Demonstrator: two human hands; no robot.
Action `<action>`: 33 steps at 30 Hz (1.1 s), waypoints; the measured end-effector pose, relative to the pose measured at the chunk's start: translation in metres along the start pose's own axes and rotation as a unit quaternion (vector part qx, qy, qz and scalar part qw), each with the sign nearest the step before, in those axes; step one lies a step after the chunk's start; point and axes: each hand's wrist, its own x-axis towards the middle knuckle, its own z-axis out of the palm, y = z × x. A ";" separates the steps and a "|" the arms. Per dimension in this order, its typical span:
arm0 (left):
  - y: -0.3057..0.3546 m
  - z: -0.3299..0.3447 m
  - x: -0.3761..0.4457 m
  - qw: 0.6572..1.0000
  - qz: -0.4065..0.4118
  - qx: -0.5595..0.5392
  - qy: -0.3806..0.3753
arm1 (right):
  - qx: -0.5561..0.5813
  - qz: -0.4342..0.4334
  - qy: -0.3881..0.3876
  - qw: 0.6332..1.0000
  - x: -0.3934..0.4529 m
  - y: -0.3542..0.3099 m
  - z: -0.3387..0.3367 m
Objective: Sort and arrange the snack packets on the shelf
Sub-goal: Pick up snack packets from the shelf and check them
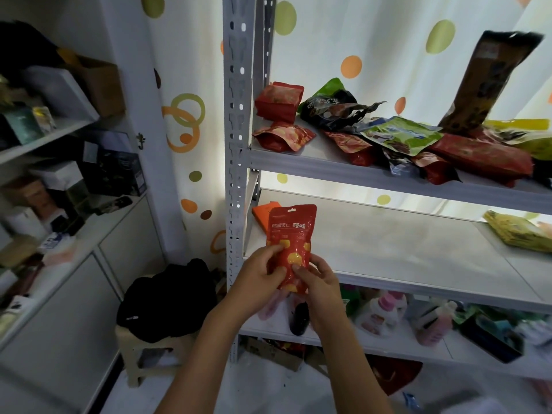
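A black garment (167,300) is lying on a beige stool (140,351) at the far left, beside the upright post (237,144) of the metal shelf. The left hand (258,271) is gripping the lower left side of a red snack packet (291,246), fingers (276,249) curling over its front and the thumb pressing near the middle. The right hand (318,279) is gripping the packet's lower right side, thumb on the front, the other fingers wrapping round behind. The packet is standing upright, held in front of the front left corner of the middle shelf board (388,252); whether its base is touching the board cannot be told. An orange box (263,218) is sitting just behind it at the board's left edge. On the upper shelf board (313,165), two red packets (279,100) are sitting at the left end, then a dark packet with a green top (331,106), a green packet (400,135) lying across further red ones, and a tall brown packet (490,82) leaning upright. A yellow packet (516,231) is lying at the middle board's right edge.
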 end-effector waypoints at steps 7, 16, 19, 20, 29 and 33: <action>-0.010 -0.005 -0.003 0.987 -0.035 -0.153 0.017 | -0.020 -0.010 -0.049 0.999 -0.007 -0.007 0.016; -0.008 -0.014 -0.008 0.961 -0.068 -0.262 0.052 | -0.103 -0.096 0.003 0.990 -0.009 0.008 0.024; -0.005 -0.018 -0.008 0.933 -0.103 -0.336 0.074 | -0.123 -0.059 -0.006 0.991 -0.009 0.005 0.025; -0.004 -0.018 -0.008 0.927 -0.100 -0.354 0.068 | -0.115 -0.047 -0.014 0.992 -0.011 0.002 0.025; -0.006 -0.015 -0.014 0.955 -0.053 -0.289 0.037 | -0.075 -0.082 -0.005 0.994 -0.018 -0.004 0.019; -0.006 -0.014 -0.010 0.965 -0.022 -0.251 0.080 | -0.041 -0.076 0.006 0.996 -0.020 -0.009 0.012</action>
